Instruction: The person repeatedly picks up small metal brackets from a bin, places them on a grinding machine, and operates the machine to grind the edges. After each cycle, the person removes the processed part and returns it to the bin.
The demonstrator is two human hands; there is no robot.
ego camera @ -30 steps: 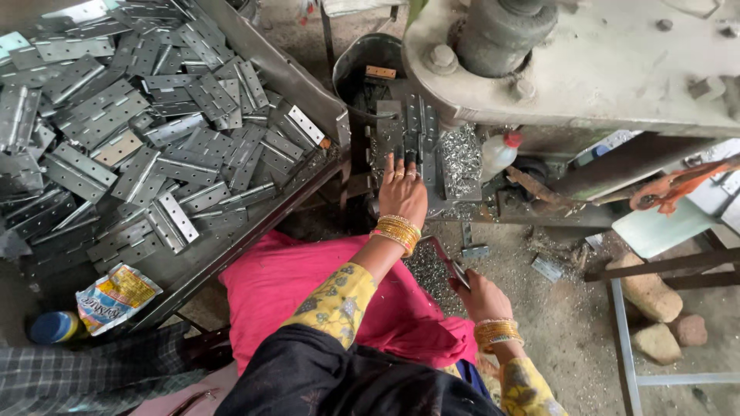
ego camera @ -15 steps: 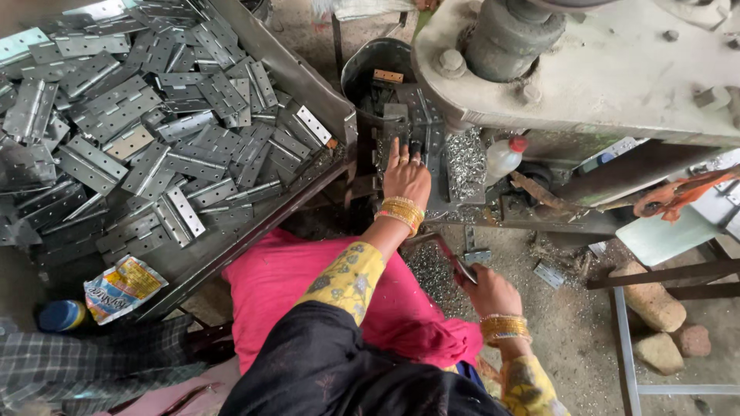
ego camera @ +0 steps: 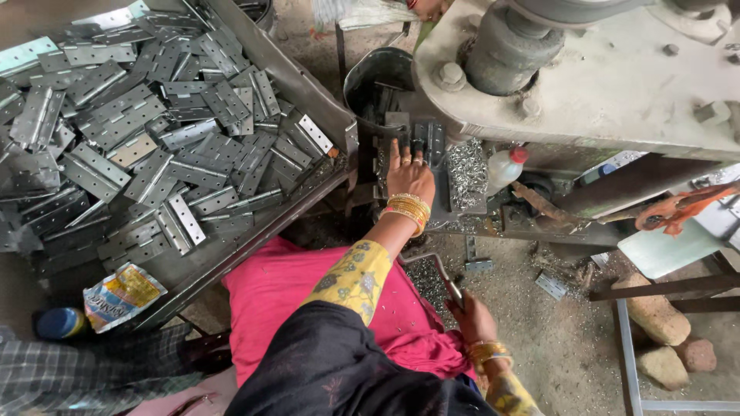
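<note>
My left hand point(ego camera: 408, 176), with gold bangles at the wrist, lies flat on the bed of a press machine point(ego camera: 586, 85). Its fingers are stretched out over a dark metal hinge piece point(ego camera: 420, 139) at the die. My right hand point(ego camera: 472, 317) is low at my side, closed around a thin metal lever point(ego camera: 441, 273). A heap of small shiny metal bits point(ego camera: 465, 173) lies just right of my left hand. Whether the fingertips pinch the hinge piece is hidden.
A big sloped metal tray point(ego camera: 308, 85) on the left holds several grey hinge plates point(ego camera: 146, 146). A white bottle with a red cap point(ego camera: 505, 166) stands by the machine. A dark bucket point(ego camera: 378, 77) sits behind the die. Stones point(ego camera: 655, 316) lie on the ground at right.
My left hand has stayed at the die with its fingers reaching slightly further forward. The right hand keeps its hold on the lever. The view has drifted a little.
</note>
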